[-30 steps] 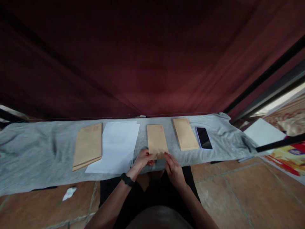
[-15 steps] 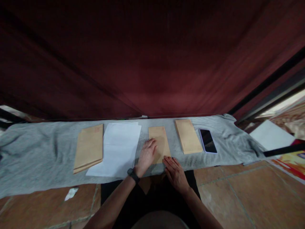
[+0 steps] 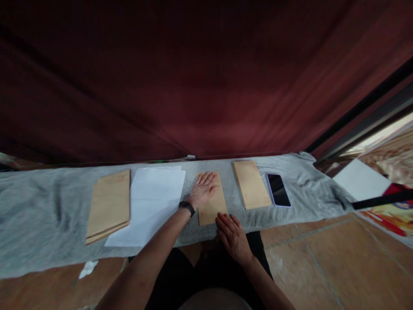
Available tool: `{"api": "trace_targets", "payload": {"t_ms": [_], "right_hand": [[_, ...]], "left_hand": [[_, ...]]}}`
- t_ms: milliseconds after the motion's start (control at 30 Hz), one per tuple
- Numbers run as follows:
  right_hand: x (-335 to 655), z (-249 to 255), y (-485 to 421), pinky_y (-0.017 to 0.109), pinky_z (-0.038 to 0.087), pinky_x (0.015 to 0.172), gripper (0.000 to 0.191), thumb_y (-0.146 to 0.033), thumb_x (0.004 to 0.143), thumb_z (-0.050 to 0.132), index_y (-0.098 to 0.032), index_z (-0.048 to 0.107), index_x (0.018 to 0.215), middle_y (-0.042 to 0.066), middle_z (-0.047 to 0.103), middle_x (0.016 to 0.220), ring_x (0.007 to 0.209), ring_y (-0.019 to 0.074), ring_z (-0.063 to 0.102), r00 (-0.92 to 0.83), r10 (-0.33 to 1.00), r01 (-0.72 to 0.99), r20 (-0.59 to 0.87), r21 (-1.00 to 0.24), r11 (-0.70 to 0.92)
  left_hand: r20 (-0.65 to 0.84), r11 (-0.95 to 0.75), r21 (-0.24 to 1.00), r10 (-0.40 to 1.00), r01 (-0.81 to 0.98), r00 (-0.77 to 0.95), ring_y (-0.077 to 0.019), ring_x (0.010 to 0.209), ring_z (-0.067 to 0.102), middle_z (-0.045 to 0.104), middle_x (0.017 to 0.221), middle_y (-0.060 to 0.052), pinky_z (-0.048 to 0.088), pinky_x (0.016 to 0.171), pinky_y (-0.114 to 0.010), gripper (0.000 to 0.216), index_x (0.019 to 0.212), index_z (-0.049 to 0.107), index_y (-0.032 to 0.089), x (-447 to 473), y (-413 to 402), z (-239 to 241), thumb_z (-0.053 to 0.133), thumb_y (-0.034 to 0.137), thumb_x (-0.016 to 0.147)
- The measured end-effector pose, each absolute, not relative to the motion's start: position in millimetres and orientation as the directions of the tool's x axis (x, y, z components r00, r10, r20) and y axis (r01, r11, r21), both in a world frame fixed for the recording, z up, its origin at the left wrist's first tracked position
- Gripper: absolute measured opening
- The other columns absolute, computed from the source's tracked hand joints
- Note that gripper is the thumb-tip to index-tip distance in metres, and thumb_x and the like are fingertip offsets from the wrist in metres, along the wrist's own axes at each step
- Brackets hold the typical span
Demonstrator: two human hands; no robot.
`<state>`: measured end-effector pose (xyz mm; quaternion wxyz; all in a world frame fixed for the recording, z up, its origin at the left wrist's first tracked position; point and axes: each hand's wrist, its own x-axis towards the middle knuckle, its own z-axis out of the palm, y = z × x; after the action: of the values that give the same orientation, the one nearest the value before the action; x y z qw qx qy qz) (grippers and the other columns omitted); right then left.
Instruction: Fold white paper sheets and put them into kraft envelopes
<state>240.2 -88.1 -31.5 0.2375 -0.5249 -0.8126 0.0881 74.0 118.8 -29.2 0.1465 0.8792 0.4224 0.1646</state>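
Nearest us, a white scrap (image 3: 88,269) lies on the tiled floor (image 3: 306,262), just off the near edge of the grey cloth (image 3: 48,206). Up onto that edge, and here's the right hand (image 3: 232,237): palm down, fingers stretched out and close together, tips on the near right corner of a brown envelope (image 3: 211,213), pinching nothing, presumably there to stop the paper sliding. That envelope lies flat in the middle of the cloth, square in front of the person, likely because both hands reach it easily there. Farther up it, the left hand (image 3: 204,189) lies flat with fingers a little spread, a broad contact that would suit pressing or smoothing. To the left, white sheets (image 3: 151,202) sit just beside, with a stack of brown envelopes (image 3: 109,202) overlapping their left side, perhaps weighing them down. Over on the right, a second envelope stack (image 3: 252,185) stands apart from the middle one, which keeps the piles distinct, and a phone (image 3: 278,190) lies just beyond it, face up, seemingly out of the hands' way. Farthest off, a dark red hanging (image 3: 206,86) closes the view.
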Motion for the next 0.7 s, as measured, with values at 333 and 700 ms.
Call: {"api": "trace_targets", "payload": {"t_ms": [333, 700], "right_hand": [[239.4, -34.7, -88.6, 0.048, 0.036, 0.12, 0.051, -0.021, 0.104, 0.044, -0.024, 0.039, 0.155, 0.006, 0.05, 0.153, 0.143, 0.0223, 0.046, -0.325, 0.891, 0.817, 0.317, -0.381, 0.433], [240.9, -40.3, -88.2, 0.047, 0.039, 0.118, 0.05, -0.021, 0.103, 0.044, -0.025, 0.042, 0.153, 0.006, 0.054, 0.151, 0.14, 0.0222, 0.049, -0.305, 0.879, 0.8, 0.367, -0.401, 0.446]], "left_hand": [[0.121, -0.721, 0.247, 0.686, 0.647, 0.717, -0.0189, 0.153, 0.026, 0.035, 0.163, -0.007, 0.012, 0.127, -0.04, 0.055, 0.154, 0.038, 0.016, 81.4, 112.2, -31.8, 0.03, 0.038, 0.105], [0.131, -0.796, 0.176, 0.602, 0.579, 0.788, -0.0164, 0.154, 0.023, 0.032, 0.164, -0.006, 0.013, 0.127, -0.038, 0.054, 0.156, 0.035, 0.017, 81.9, 80.3, -40.3, 0.028, 0.038, 0.106]]}}
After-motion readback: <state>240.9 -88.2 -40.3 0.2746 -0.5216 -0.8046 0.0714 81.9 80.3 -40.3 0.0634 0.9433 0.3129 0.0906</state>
